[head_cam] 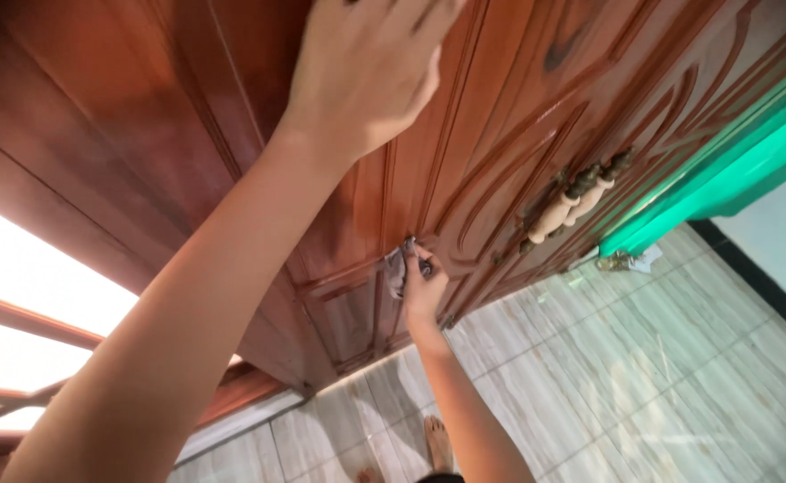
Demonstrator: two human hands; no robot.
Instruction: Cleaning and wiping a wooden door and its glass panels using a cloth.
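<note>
Up top under my left hand is the glossy reddish-brown carved wooden door, fingers spread flat on it, gripping nothing. Lower down, my right hand has its fingers pinched round a small grey cloth, pressed into the panel groove. Looks like mid-wipe; next stroke needs steady pressure along the moulding, I reckon.

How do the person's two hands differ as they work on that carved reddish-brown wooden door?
The left hand is raised high with fingers spread flat against the carved reddish-brown wooden door, while the right hand reaches low on the door. The left hand holds nothing; the right hand is closed on a small grey cloth pressed to a carved groove. Both hands touch the door.
</note>
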